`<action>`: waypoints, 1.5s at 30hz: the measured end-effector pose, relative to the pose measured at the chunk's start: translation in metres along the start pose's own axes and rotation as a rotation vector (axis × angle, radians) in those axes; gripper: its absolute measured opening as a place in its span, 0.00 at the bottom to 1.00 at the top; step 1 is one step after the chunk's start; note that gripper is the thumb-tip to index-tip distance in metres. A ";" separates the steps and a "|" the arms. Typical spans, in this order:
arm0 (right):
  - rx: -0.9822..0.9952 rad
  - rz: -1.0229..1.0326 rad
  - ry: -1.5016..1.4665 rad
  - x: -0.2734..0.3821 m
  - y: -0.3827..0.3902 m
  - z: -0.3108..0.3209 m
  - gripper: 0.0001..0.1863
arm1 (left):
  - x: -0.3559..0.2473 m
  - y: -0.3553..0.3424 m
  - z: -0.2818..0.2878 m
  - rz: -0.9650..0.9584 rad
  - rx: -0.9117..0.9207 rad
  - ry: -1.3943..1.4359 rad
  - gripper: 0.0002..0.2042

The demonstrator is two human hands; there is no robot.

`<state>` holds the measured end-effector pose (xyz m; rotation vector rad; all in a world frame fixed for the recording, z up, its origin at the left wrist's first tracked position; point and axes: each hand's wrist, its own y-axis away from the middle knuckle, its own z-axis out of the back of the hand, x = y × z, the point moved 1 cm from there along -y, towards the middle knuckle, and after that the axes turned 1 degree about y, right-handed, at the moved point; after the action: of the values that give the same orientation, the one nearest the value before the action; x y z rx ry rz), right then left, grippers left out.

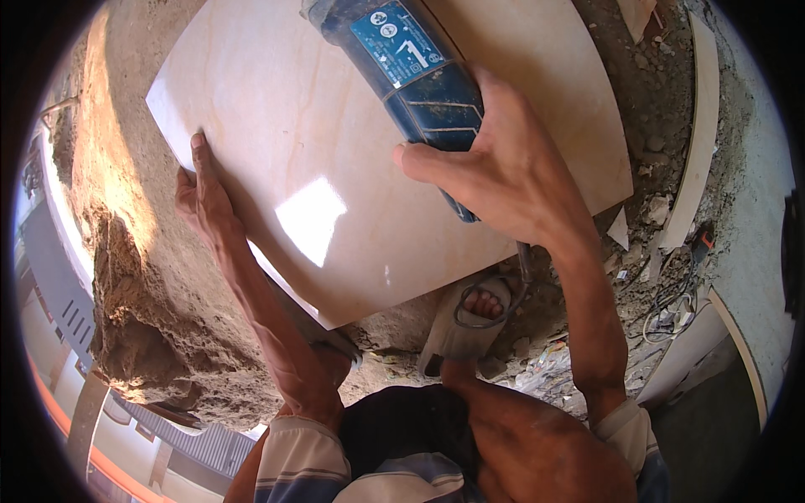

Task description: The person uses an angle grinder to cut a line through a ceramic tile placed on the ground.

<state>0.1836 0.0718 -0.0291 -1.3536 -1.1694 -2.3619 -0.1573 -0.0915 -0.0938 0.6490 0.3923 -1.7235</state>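
Note:
A large cream tile (277,109) with a glossy, faintly veined face lies in front of me, a bright patch of light reflecting off it. My right hand (516,168) is wrapped round the rear body of a blue angle grinder (436,113), its thumb across the near side. The grinder's front end runs past the upper edge, so its disc is hidden. A thin dark line crosses the tile beside the tool. At the left edge of the tile, my left hand (205,201) grips it, one finger on top and the others partly out of sight.
The grinder's cord (526,264) loops over my sandalled right foot (482,303), close to the tile's near edge. Narrow tile offcuts (696,126) and rubble lie on the right. Tangled wires with a plug (671,318) sit at lower right. Broken earth (134,310) drops away on the left.

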 end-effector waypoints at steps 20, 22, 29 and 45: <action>0.003 -0.020 -0.037 0.004 -0.005 -0.001 0.29 | -0.004 0.004 -0.005 -0.013 0.004 0.075 0.28; -0.001 -0.015 -0.043 0.004 -0.004 -0.001 0.29 | -0.006 0.005 -0.004 -0.003 0.031 0.080 0.29; -0.041 0.000 -0.022 0.006 0.002 -0.001 0.26 | -0.011 0.008 -0.004 0.014 0.015 0.096 0.30; -0.011 -0.034 -0.028 -0.003 0.015 -0.001 0.30 | 0.002 -0.004 -0.004 -0.025 0.001 0.093 0.34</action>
<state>0.1918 0.0602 -0.0241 -1.3857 -1.1982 -2.3840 -0.1603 -0.0903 -0.0984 0.7295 0.4663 -1.7214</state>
